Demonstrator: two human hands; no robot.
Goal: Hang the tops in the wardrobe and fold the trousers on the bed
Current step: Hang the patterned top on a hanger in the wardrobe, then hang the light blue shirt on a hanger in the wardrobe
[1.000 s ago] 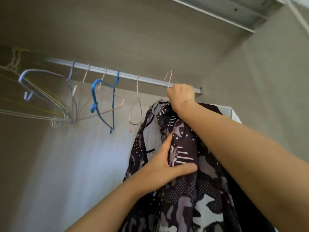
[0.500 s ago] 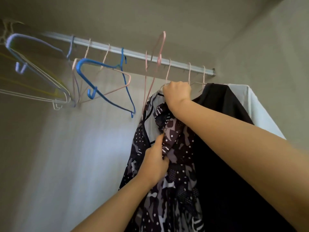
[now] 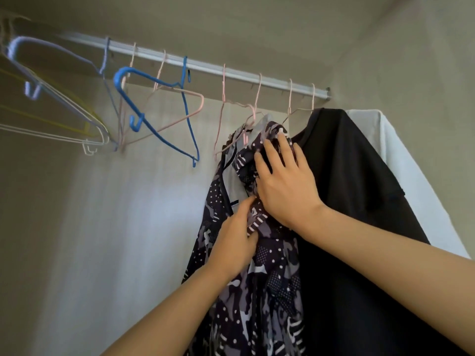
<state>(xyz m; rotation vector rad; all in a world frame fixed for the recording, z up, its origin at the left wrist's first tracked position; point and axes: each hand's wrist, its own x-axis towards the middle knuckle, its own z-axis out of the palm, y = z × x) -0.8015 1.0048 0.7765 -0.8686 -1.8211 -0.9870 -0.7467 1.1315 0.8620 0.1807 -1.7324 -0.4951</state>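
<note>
A dark patterned top with white dots and grey patches hangs on a pink wire hanger from the silver wardrobe rail. My right hand lies on the top's shoulder with its fingers spread over the fabric just below the hanger. Lower down, my left hand pinches a fold of the same top near its front edge. A black top hangs directly to the right, and a white garment hangs behind it.
Several empty hangers hang on the rail's left part: a blue one, pink ones and lilac, white and yellow ones. The pale back wall and the right side wall enclose the wardrobe.
My right hand has let go of the hanger's neck and come down flat onto the top's shoulder. The hanger now hangs on the rail. My left hand stays on the fabric.
</note>
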